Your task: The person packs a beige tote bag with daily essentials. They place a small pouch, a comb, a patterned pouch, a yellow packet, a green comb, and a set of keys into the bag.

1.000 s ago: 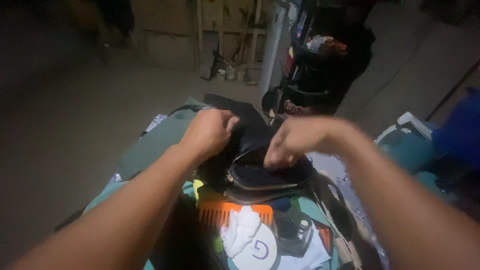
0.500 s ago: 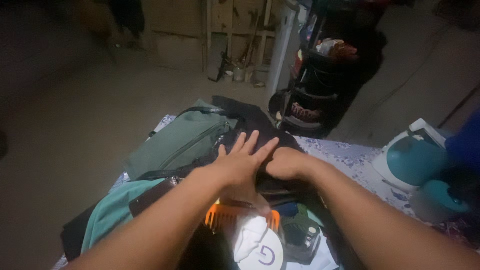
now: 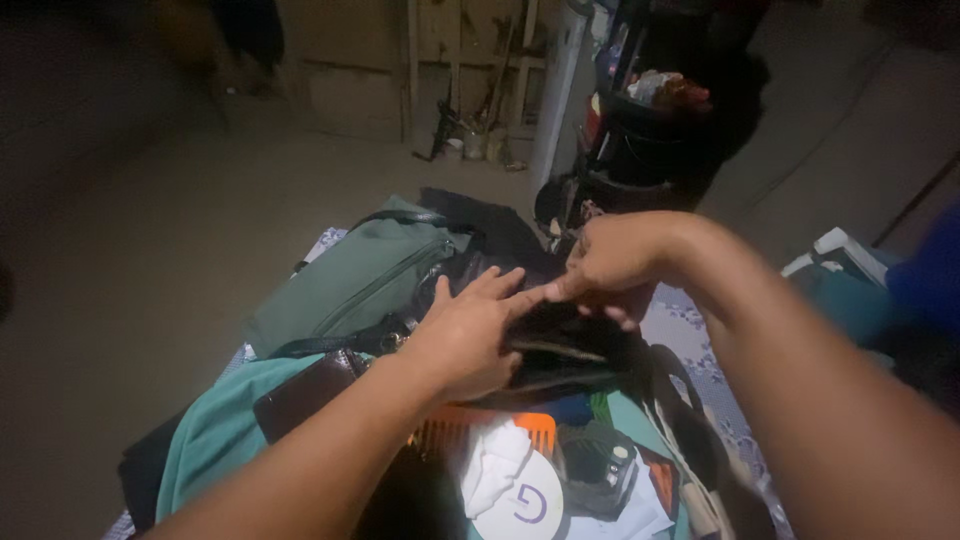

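Teal cloth point(image 3: 215, 435) lies at the left edge of the pile, with a brown wallet point(image 3: 300, 392) on it and a grey-green bag point(image 3: 350, 285) just behind. The left hand point(image 3: 462, 335) lies flat, fingers spread and released, on the black bag point(image 3: 560, 350) in the middle of the heap. The right hand point(image 3: 610, 265) hovers above the same black bag, fingertips pinched together near the left fingertips; whether they grasp anything I cannot tell. Below the hands lie an orange comb point(image 3: 440, 432), a white round lid point(image 3: 520, 495) and a small dark box point(image 3: 597, 468). A patterned cloth point(image 3: 690, 330) shows at right.
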